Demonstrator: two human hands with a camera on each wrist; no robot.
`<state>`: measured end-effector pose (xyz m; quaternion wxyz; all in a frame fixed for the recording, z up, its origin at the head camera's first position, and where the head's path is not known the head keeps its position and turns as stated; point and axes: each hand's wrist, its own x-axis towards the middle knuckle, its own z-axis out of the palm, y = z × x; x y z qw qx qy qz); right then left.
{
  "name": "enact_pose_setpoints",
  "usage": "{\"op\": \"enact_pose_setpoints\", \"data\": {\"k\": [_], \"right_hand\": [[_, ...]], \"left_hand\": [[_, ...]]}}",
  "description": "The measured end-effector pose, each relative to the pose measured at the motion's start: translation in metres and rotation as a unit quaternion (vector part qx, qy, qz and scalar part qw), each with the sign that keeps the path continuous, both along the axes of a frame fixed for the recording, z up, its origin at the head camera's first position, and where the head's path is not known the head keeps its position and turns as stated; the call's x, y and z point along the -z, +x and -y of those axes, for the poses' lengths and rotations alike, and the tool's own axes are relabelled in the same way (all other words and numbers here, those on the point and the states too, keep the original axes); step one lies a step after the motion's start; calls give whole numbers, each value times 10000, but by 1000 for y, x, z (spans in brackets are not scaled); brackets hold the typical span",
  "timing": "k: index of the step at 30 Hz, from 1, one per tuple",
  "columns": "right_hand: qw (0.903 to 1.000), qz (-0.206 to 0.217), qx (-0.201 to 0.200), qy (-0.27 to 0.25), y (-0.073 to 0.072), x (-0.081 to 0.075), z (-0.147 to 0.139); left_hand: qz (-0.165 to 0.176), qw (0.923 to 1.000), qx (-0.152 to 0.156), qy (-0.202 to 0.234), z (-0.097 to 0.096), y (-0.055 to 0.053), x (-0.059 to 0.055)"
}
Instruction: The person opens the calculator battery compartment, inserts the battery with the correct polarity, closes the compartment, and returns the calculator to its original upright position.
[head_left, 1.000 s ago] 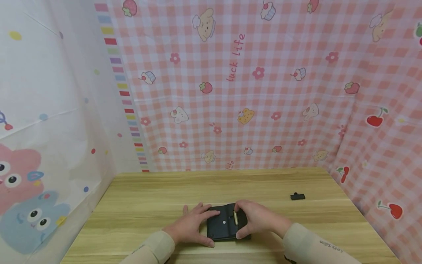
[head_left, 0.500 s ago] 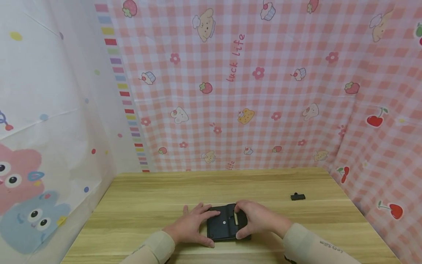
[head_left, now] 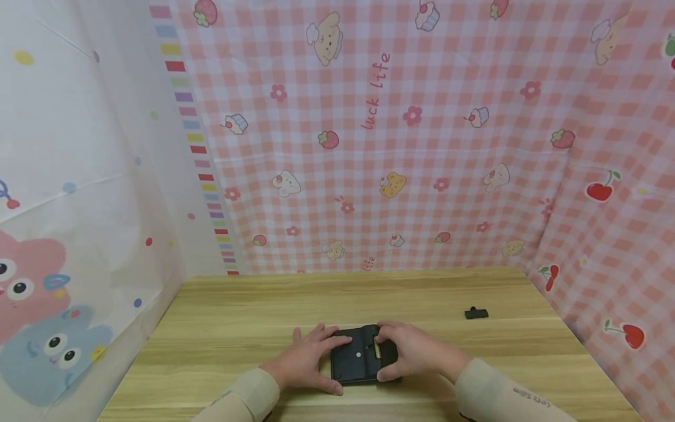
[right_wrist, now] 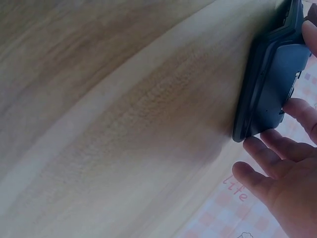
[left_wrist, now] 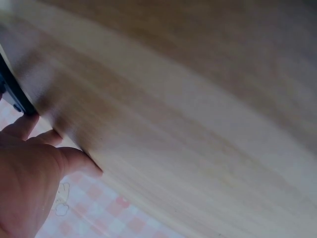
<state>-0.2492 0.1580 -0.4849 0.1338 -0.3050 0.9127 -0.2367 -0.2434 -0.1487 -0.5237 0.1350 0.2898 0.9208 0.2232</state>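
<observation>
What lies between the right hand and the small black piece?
Only bare table lies between the right hand and the small black piece, as the head view shows.

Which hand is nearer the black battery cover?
Right. The right hand is left of the battery cover, nearer the wearer; the left hand is farther left, touching the black device.

A flat black device (head_left: 348, 362) lies on the wooden table (head_left: 253, 328), roughly squarish, its broad face up and its corners rounded. 1 small pale round dot (head_left: 358, 354) sits near the middle of that face, left of a raised band running from near side to far. Right of the band, an open slot holds 1 gold-coloured strip (head_left: 378, 352), lengthwise near to far; its right end is partly covered from sight.
</observation>
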Motion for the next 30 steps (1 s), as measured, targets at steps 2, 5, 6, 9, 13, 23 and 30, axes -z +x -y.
{"op": "enact_pose_setpoints", "data": {"k": [2, 5, 6, 9, 13, 23, 30], "right_hand": [[10000, 4, 2, -6, 0, 0, 0], [10000, 32, 17, -15, 0, 0, 0], [10000, 44, 19, -30, -1, 0, 0], [10000, 49, 9, -75, -1, 0, 0], [10000, 38, 0, -91, -1, -1, 0], [10000, 15, -10, -38, -2, 3, -1], [9998, 57, 130, -136, -2, 5, -1]], "left_hand": [[8, 10000, 5, 5, 0, 0, 0], [43, 10000, 15, 26, 0, 0, -2], [50, 10000, 17, 31, 0, 0, -2], [67, 10000, 16, 32, 0, 0, -3], [57, 10000, 12, 17, 0, 0, -2], [23, 10000, 3, -12, -1, 1, -2], [-7, 10000, 6, -13, -1, 1, -3]]}}
